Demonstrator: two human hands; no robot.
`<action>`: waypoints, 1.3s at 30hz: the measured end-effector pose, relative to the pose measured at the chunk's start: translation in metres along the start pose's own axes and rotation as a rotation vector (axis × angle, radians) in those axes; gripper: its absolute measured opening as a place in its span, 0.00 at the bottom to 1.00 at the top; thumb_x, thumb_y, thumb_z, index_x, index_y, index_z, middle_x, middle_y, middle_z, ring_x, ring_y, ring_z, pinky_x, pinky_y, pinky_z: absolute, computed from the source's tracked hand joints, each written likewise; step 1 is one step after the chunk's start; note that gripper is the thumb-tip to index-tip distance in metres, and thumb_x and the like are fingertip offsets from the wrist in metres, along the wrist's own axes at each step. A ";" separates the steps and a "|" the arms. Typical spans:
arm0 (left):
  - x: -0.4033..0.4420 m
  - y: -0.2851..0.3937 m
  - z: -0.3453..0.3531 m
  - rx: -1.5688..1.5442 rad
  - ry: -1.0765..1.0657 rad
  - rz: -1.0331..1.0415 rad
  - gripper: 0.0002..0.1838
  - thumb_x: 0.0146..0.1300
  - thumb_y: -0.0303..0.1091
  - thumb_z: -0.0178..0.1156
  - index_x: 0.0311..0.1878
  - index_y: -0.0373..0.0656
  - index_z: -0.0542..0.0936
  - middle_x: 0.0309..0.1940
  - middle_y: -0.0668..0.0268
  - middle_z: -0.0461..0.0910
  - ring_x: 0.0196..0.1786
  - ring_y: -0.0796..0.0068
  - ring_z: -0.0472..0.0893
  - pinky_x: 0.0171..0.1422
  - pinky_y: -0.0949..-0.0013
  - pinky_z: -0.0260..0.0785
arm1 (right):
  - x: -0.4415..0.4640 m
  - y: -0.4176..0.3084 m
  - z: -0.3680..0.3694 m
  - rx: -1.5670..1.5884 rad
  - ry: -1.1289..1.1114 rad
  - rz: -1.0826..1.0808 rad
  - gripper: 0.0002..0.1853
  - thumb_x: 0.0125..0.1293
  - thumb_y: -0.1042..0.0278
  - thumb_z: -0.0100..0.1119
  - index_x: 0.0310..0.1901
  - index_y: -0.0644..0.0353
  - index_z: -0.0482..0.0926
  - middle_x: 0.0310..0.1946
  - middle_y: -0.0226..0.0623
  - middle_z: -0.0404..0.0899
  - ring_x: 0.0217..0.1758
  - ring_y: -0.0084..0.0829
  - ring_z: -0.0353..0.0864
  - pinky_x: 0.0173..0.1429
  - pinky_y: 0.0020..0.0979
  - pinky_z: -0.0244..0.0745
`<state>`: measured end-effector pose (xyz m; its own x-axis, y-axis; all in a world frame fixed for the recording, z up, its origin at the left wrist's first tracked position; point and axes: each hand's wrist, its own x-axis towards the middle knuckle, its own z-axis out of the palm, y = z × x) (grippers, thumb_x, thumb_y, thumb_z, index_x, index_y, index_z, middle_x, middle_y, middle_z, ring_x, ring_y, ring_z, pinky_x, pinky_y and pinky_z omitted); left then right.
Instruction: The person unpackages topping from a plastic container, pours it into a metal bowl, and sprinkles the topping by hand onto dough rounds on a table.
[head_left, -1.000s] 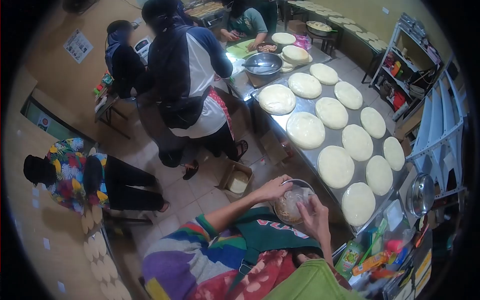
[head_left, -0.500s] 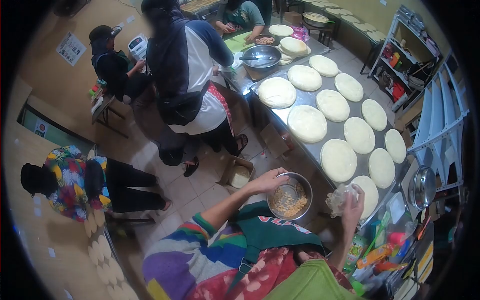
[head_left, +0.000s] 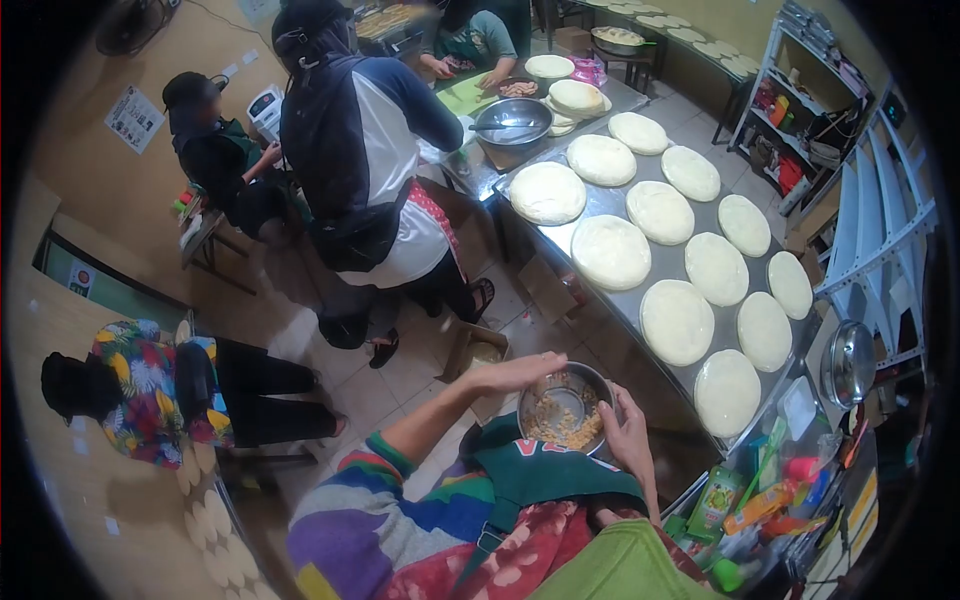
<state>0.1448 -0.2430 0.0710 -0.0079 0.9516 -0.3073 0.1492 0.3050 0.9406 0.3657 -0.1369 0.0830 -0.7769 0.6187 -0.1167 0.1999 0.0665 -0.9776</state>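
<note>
A round metal bowl (head_left: 566, 408) with crumbly yellowish-brown filling (head_left: 572, 425) is in front of my apron, tilted so its inside shows. My left hand (head_left: 520, 373) lies stretched out flat against the upper left rim, fingers straight and together. On the other side, my right hand (head_left: 630, 432) grips the rim, with its thumb over the edge; its remaining fingers are partly hidden. Just beyond the bowl, several flat round dough discs (head_left: 677, 321) rest in rows on a metal table (head_left: 640, 290).
Bottles, packets and utensils (head_left: 760, 500) crowd the near right, below a metal pot lid (head_left: 847, 362). An open cardboard box (head_left: 475, 350) sits on the floor. A person in a white and blue shirt (head_left: 385, 150) stands ahead; others work nearby. Shelves (head_left: 800, 110) line the right.
My right hand has let go of a clear plastic bag, no longer in view, and taken the bowl's right rim. My left hand has flattened against the rim. The bowl has shifted slightly left.
</note>
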 end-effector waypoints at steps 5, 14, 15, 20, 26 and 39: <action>0.043 -0.012 -0.026 -0.177 -0.037 -0.173 0.33 0.68 0.60 0.33 0.53 0.39 0.71 0.46 0.63 0.74 0.47 0.73 0.73 0.52 0.69 0.66 | 0.000 -0.009 0.013 0.045 -0.072 0.010 0.16 0.62 0.70 0.51 0.51 0.65 0.72 0.43 0.40 0.78 0.47 0.26 0.75 0.54 0.27 0.67; 0.113 0.022 0.043 0.024 -0.323 -0.023 0.23 0.67 0.47 0.44 0.49 0.35 0.73 0.39 0.61 0.76 0.41 0.73 0.74 0.45 0.69 0.68 | -0.006 -0.021 0.025 -0.014 -0.143 0.079 0.17 0.62 0.66 0.53 0.51 0.64 0.71 0.40 0.44 0.78 0.43 0.29 0.77 0.49 0.29 0.70; 0.112 0.022 0.049 0.022 -0.361 -0.043 0.22 0.67 0.46 0.45 0.49 0.35 0.73 0.40 0.61 0.76 0.41 0.73 0.74 0.46 0.69 0.68 | -0.008 -0.021 0.023 -0.037 -0.145 0.063 0.18 0.62 0.65 0.54 0.51 0.64 0.71 0.40 0.43 0.78 0.43 0.29 0.77 0.49 0.29 0.70; 0.114 -0.001 0.065 0.009 -0.093 0.290 0.16 0.65 0.39 0.48 0.49 0.37 0.72 0.40 0.58 0.77 0.43 0.68 0.76 0.49 0.66 0.68 | -0.024 -0.003 -0.002 -0.103 -0.134 0.033 0.20 0.63 0.61 0.56 0.52 0.64 0.70 0.43 0.38 0.77 0.42 0.27 0.76 0.48 0.29 0.71; 0.100 0.038 0.060 0.060 0.106 0.373 0.10 0.64 0.36 0.53 0.43 0.40 0.73 0.30 0.68 0.76 0.34 0.81 0.73 0.39 0.73 0.68 | -0.020 0.022 -0.054 0.718 0.249 0.215 0.28 0.71 0.49 0.33 0.68 0.53 0.50 0.58 0.39 0.66 0.57 0.34 0.71 0.58 0.35 0.69; 0.107 0.052 0.070 0.260 0.239 0.467 0.15 0.57 0.34 0.61 0.45 0.39 0.70 0.33 0.59 0.77 0.29 0.68 0.79 0.34 0.67 0.71 | 0.049 -0.007 -0.013 0.933 0.310 -0.268 0.29 0.72 0.53 0.28 0.71 0.51 0.38 0.71 0.36 0.42 0.70 0.34 0.51 0.71 0.35 0.47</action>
<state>0.2214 -0.1274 0.0771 -0.1017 0.9744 0.2007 0.4280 -0.1393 0.8930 0.3341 -0.0970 0.0865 -0.5122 0.8576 0.0470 -0.6061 -0.3222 -0.7272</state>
